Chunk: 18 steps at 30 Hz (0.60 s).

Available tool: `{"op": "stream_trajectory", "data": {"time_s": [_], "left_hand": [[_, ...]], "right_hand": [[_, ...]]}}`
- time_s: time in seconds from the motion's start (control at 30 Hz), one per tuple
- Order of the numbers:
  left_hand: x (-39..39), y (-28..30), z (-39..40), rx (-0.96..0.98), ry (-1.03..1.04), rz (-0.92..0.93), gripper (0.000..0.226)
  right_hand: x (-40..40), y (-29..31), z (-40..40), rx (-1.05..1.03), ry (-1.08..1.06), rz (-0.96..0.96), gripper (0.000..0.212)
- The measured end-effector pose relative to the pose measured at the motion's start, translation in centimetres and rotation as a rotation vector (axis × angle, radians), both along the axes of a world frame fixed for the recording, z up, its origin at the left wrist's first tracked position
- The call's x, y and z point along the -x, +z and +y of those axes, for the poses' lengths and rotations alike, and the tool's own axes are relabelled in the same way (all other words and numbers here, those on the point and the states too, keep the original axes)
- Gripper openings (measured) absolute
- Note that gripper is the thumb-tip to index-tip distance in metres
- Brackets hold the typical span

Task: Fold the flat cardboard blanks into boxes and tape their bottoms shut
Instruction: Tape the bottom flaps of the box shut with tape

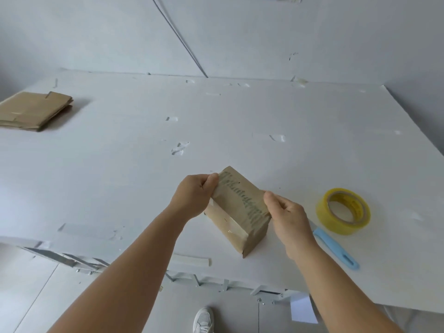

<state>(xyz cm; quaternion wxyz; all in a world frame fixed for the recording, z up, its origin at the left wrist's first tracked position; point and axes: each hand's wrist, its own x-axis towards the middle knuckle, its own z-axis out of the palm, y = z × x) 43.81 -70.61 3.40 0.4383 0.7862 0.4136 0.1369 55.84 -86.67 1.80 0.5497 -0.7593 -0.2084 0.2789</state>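
While your left hand (194, 196) and right hand (286, 213) pinch the folded, clear-taped cardboard box (240, 213) at mid-table, beside the yellow tape roll (344, 211), flat blanks (33, 111) far left remain unfolded.

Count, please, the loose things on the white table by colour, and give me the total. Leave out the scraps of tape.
Brown: 2, the folded brown cardboard box held by the left hand and the right hand, and the stack of flat brown cardboard blanks.
Yellow: 1, the yellow roll of clear tape.
Blue: 1, the light blue plastic cutter.
Total: 4
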Motion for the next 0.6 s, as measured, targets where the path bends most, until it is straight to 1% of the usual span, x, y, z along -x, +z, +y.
{"op": "stream_trajectory", "data": {"time_s": [0.03,0.07,0.1,0.13,0.17,0.2,0.23,0.27,0.3,0.37,0.4,0.47,0.5,0.6], "left_hand": [[-0.1,0.0,-0.1,-0.099,0.031,0.083,0.048],[-0.1,0.0,-0.2,-0.173,0.061,0.115,0.05],[0.0,-0.1,-0.5,-0.195,0.068,0.08,0.048],[0.2,-0.3,-0.9,-0.155,0.056,-0.017,0.04],[0.3,-0.5,-1.2,-0.07,0.038,-0.115,0.03],[0.3,-0.5,-1.4,0.019,0.005,-0.177,0.028],[0.4,-0.5,-1.4,0.078,-0.043,-0.202,0.032],[0.3,-0.5,-1.1,0.097,-0.094,-0.195,0.034],[0.2,-0.5,-0.8,0.088,-0.139,-0.164,0.035],[0.0,-0.3,-0.2,0.005,-0.186,-0.064,0.034],[-0.1,-0.2,0.1,-0.029,-0.187,-0.01,0.034],[-0.1,-0.1,0.1,-0.072,-0.138,0.095,0.048],[0.0,-0.1,-0.2,-0.076,-0.104,0.127,0.051],[0.4,0.0,-0.9,-0.087,-0.036,0.142,0.054]], "right_hand": [[-0.1,0.2,-0.2,0.057,0.021,-0.091,0.046],[-0.2,0.4,-0.3,0.109,0.05,-0.204,0.048],[-0.1,0.5,-0.4,0.151,0.082,-0.315,0.042],[0.2,0.7,-0.5,0.183,0.124,-0.386,0.034],[0.6,0.9,-0.5,0.204,0.168,-0.425,0.037],[1.2,1.1,-0.5,0.206,0.205,-0.446,0.047],[1.5,1.1,-0.4,0.195,0.223,-0.455,0.052],[1.8,1.1,-0.2,0.169,0.223,-0.455,0.052],[1.8,1.0,-0.2,0.141,0.211,-0.445,0.048],[1.3,0.9,-0.1,0.114,0.175,-0.39,0.041],[1.0,0.9,-0.1,0.1,0.16,-0.341,0.038],[0.5,0.6,-0.1,0.067,0.133,-0.267,0.035],[0.4,0.5,-0.2,0.057,0.126,-0.256,0.035],[1.0,0.5,-0.8,0.035,0.158,-0.252,0.033]]}}
